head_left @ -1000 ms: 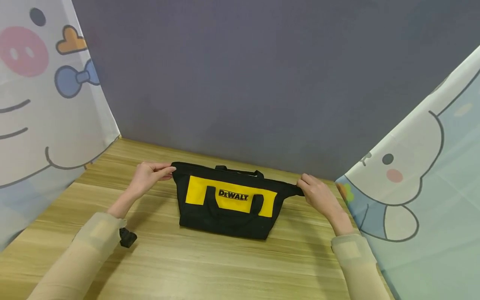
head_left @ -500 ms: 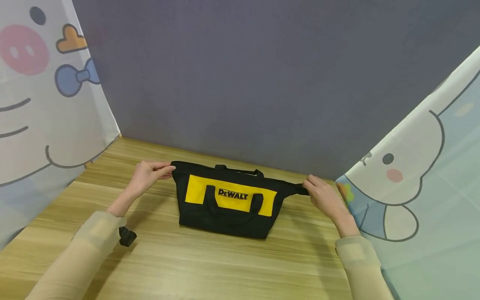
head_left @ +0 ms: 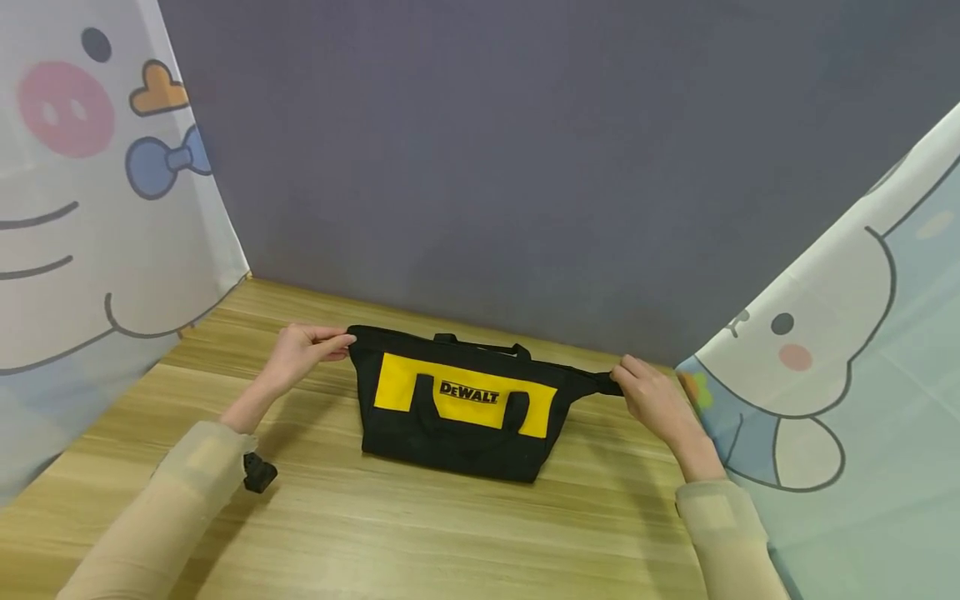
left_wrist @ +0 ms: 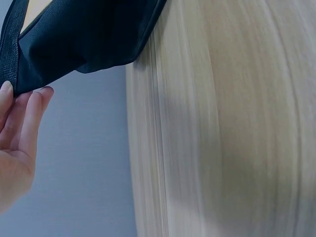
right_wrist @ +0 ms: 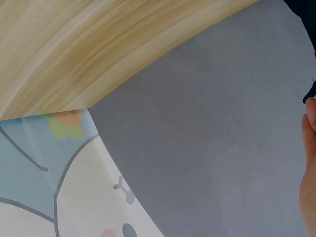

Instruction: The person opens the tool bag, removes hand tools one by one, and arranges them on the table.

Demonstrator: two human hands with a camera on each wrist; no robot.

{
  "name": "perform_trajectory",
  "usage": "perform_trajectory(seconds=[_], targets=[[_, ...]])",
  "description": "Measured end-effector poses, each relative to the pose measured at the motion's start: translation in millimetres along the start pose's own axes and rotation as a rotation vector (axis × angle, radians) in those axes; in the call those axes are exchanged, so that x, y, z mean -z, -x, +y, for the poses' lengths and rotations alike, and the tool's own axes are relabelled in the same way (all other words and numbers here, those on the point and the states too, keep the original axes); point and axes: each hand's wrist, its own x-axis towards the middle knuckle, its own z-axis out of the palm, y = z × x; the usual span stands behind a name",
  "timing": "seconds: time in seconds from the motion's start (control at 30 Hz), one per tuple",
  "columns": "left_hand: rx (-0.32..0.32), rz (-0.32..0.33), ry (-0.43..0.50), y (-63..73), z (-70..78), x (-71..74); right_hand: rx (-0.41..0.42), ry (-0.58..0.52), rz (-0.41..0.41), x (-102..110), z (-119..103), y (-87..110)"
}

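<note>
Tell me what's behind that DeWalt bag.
Beyond the DeWalt bag, the head view shows a strip of wood-grain tabletop and, farther back, a grey backdrop. Its rear handle peeks above the top edge. The bag covers the area low behind it, so that cannot be seen.

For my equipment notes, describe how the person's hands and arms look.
The left hand and right hand are bare, without gloves. The cream left sleeve and right sleeve end in cuffs, each with a paler rectangular patch. A small black block shows beside the left cuff.
</note>
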Motion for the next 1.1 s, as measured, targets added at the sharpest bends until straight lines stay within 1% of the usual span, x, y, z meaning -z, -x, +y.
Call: perform_trajectory(seconds=[0.17,0.4,0.53,0.77,0.93,1.1], targets=[[-0.003,0.0,-0.009,-0.1,-0.2,-1.1,-0.003,0.01,0.016,0.3,1.6,3.1],[0.003,-0.005,0.006,0.5,0.3,-3.1,0.018,-0.001,0.032,-1.9,3.9,6.9],[0.023,-0.006,0.027,0.3,0.2,-1.7,0.015,0.006,0.018,-4.0,3.3,5.3],[0.07,-0.008,0.085,1.4,0.9,-0.4,0.035,0.048,-0.031,-5.4,0.0,1.2],[0.076,0.007,0.101,2.0,1.1,-2.1,0.046,0.053,-0.046,-6.8,-2.5,0.8],[0.064,0.017,0.115,1.6,3.2,-4.4,0.053,0.046,-0.047,-6.9,-3.2,4.2]])
